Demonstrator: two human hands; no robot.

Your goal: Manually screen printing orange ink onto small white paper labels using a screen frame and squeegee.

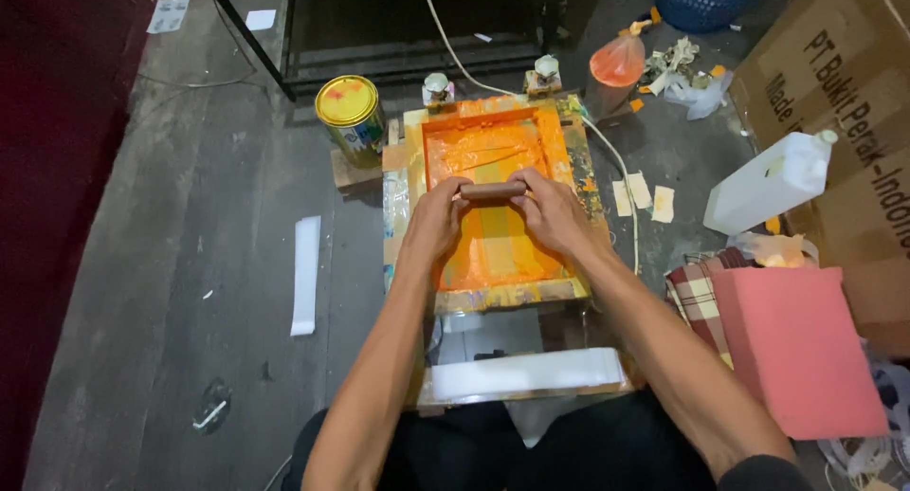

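Both hands, left hand and right hand, close tightly on the squeegee, one at each end of its handle, mid-frame, with the can at 10 o'clock. It looks stiff, light, ink-slick low down; hold the dry wooden top.

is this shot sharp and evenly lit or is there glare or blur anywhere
Head view: mostly sharp, with both hands, left hand and right hand, crisp on the wooden squeegee; light falls brightest on the orange screen frame, the upper corners sink into shadow; mild sheen on the yellow paint can lid; slight wide-angle stretch at the edges.
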